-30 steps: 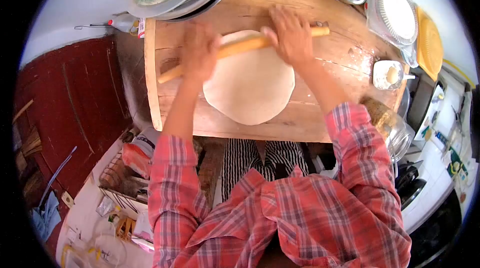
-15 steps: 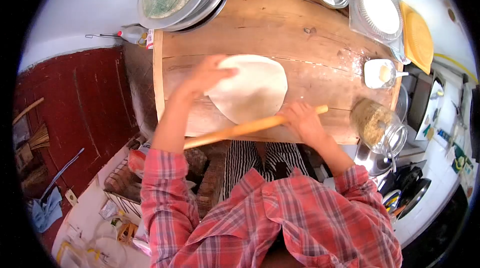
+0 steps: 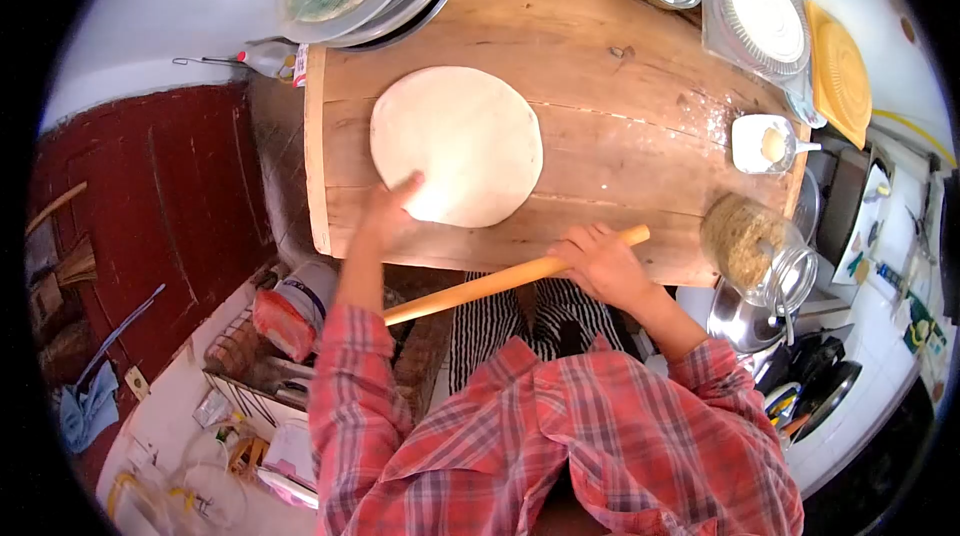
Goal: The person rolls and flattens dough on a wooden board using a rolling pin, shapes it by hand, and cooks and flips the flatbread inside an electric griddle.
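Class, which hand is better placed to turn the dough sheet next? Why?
Likely the left hand: it overlaps the dough sheet at its near-left edge, while the right hand holds the rolling pin.

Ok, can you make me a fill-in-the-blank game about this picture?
1. The rolling pin is held in the person's ____ hand.
2. The flattened dough has a ____ shape.
3. The plaid shirt is mostly the colour ____.
4. The trousers have dark and white ____.

Missing words: right; round; red; stripes.
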A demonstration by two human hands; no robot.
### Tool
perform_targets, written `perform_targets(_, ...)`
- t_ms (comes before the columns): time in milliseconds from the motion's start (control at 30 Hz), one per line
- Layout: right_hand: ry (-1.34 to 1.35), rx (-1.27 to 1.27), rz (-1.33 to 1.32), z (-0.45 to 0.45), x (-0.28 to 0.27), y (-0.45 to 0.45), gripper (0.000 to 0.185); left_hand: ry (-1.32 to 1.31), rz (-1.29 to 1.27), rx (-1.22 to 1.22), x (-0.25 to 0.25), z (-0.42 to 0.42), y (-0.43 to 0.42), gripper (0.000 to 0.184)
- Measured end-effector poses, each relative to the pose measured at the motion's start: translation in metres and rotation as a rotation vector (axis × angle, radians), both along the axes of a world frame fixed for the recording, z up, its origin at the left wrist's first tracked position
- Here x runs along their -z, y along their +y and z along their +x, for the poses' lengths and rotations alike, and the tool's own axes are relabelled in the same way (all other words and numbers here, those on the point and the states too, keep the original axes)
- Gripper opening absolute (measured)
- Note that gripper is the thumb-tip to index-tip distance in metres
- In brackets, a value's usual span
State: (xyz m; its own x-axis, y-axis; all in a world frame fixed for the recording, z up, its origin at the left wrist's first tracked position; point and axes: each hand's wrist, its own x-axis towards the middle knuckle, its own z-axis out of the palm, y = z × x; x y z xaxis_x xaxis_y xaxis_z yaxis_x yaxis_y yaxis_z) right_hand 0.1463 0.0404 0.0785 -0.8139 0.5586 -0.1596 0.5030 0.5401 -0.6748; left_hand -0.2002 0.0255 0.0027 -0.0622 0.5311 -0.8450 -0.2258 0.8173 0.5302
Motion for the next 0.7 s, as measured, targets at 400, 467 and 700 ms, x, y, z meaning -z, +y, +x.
perform_targets(400, -0.136, 0.223, 0.186, 0.042, 0.023, -0.043, 0.045, 0.958, 0.189, 0.736, -0.047, 0.091, -0.116, 0.038)
perform_targets(467, -0.235, 0.375, 0.279, 0.022, 0.049, -0.038, 0.052, 1.287, 0.544, 0.599, -0.026, 0.069, -0.133, 0.042)
perform_targets(700, -0.183, 0.708, 0.602, -0.046, 0.092, 0.107, 0.059, 1.54, 0.737, 0.395, 0.02, -0.007, 0.04, 0.055)
